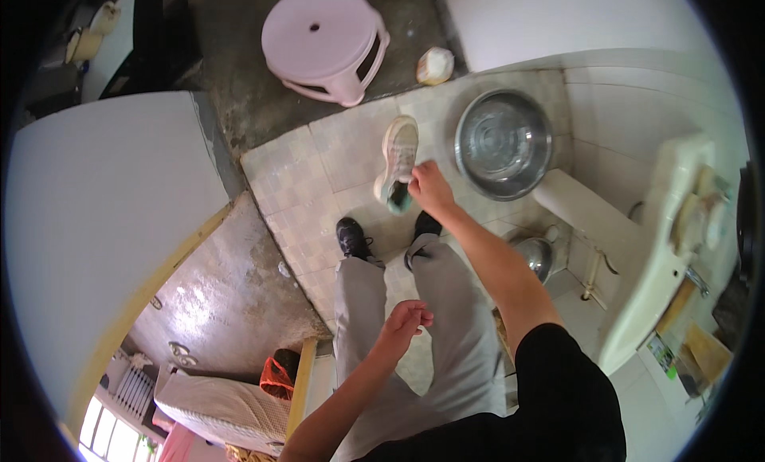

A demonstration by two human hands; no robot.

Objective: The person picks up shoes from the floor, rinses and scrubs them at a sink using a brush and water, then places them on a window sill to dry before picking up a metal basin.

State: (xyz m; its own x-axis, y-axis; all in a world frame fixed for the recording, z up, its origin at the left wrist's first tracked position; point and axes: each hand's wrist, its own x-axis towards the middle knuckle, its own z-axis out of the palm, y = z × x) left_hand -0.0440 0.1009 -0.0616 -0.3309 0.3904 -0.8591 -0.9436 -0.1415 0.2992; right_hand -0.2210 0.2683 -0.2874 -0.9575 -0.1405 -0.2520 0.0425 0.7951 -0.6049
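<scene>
A pale sneaker (401,148) with light laces and a teal heel lining is in front of me, over the tiled floor, its toe pointing away. My right hand (431,187) grips it at the edge of the collar beside the tongue. Whether the sole touches the tiles I cannot tell. Over my lap, my left hand (406,326) holds nothing, with its fingers loosely bent and a little apart. To the right of the sneaker stands a round metal basin (504,144), apparently with clear water in it.
A pink plastic stool (323,35) stands beyond the tiles, near a white wrapped roll (435,66). On the right, a white washbasin (651,265) on a pedestal (588,205) rises above a smaller metal bowl (535,256). My black shoes (352,236) are planted behind the sneaker.
</scene>
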